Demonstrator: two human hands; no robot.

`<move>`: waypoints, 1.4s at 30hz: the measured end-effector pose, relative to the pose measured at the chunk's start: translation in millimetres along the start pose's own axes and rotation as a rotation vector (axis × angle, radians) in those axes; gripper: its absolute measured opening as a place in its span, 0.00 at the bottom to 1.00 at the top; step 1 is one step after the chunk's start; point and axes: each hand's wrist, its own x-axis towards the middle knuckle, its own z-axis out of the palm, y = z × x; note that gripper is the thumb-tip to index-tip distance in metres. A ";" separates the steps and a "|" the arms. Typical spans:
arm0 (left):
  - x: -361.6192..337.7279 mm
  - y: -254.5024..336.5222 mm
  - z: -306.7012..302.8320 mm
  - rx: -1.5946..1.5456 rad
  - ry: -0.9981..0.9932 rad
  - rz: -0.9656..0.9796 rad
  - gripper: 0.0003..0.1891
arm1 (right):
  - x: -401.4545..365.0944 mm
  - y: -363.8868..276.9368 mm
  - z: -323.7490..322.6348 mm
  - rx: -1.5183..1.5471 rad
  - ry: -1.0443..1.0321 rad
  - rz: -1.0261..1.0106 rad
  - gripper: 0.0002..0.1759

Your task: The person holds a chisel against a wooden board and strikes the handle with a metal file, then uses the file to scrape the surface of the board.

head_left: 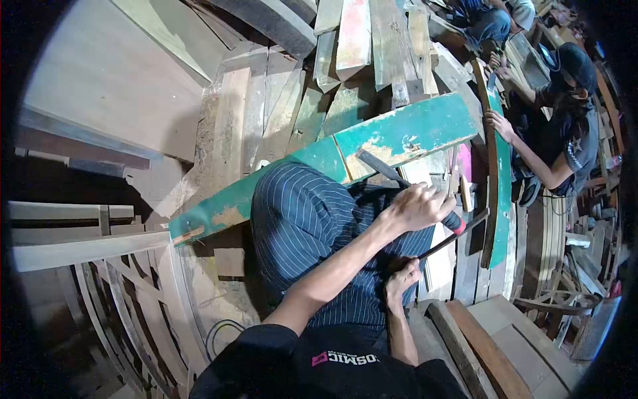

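My left hand [422, 209] is closed around a chisel-like scraping tool [380, 166], its flat grey blade pointing up and left over the green-painted plank [399, 130]. The black handle end with a red band [454, 222] sticks out behind the fist. Lower down, close to my lap, my right hand [402, 280] grips a thin dark bar [458, 236] that slants up to the right, passing near the red band. The plank lies slantwise beyond my striped trouser leg [299, 206]; its paint is worn off in patches, and a crosswise seam shows near the blade.
A person [565, 126] at right works with a bladed tool on another green plank [498, 179]. Stacked boards [372, 46] lie beyond my plank. Wooden frames [93, 253] and a large pale panel [100, 80] stand at left. More timber [485, 339] lies at lower right.
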 end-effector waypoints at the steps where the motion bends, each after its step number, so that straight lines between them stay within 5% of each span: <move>1: -0.5 -0.6 -1.0 -0.006 0.013 -0.001 0.04 | 0.0 -2.1 4.2 0.080 0.066 0.015 0.35; 4: -3.6 -1.7 -0.2 0.001 -0.018 0.002 0.05 | 4.5 -15.0 13.5 0.525 0.238 0.131 0.34; 7: -1.9 -1.0 0.6 0.007 -0.009 -0.011 0.05 | 3.1 14.5 12.4 0.231 0.159 -0.155 0.30; 9: 0.5 -1.1 -3.4 0.000 0.011 -0.002 0.04 | -4.3 15.3 6.4 0.152 0.065 -0.098 0.30; 16: -7.0 -0.8 4.8 0.023 -0.035 -0.024 0.04 | 5.4 -47.6 21.4 0.491 0.355 0.038 0.32; 19: -5.3 -0.3 4.4 0.010 -0.037 -0.011 0.04 | -0.5 -5.2 5.7 0.210 -0.010 0.057 0.32; 23: -3.5 -0.5 0.1 0.018 -0.022 -0.002 0.04 | 0.0 -35.6 10.6 0.291 0.107 0.019 0.32; 24: -5.5 -0.8 4.1 0.014 -0.024 -0.006 0.04 | 4.4 -43.5 17.3 0.235 0.294 -0.057 0.32; 27: -5.3 -1.9 3.8 0.022 -0.032 -0.007 0.04 | -0.8 15.6 15.9 0.294 0.344 -0.059 0.32; 28: -4.9 -2.4 4.4 0.030 -0.038 -0.005 0.04 | 0.8 -6.0 7.2 0.127 0.073 -0.103 0.33; 29: -4.0 -2.1 5.4 0.037 -0.044 0.000 0.04 | -2.5 -28.6 6.2 0.180 0.003 0.098 0.37; 31: -3.9 -1.6 8.7 0.023 -0.055 -0.008 0.03 | 1.2 -8.4 3.2 0.043 0.029 -0.007 0.35; 34: -5.9 -2.1 8.3 0.063 -0.065 -0.001 0.03 | 6.9 -9.4 18.4 0.331 0.355 0.017 0.33; 37: -6.4 -2.0 9.7 0.056 -0.078 -0.023 0.03 | 1.6 -25.8 11.8 0.376 0.171 0.215 0.33; 39: -2.1 -2.7 6.6 0.045 -0.021 -0.003 0.03 | -0.1 -23.4 9.0 0.251 -0.020 0.032 0.34; 42: -4.8 -2.2 8.1 0.049 -0.029 -0.004 0.03 | 4.9 -34.6 15.7 0.230 0.204 0.011 0.34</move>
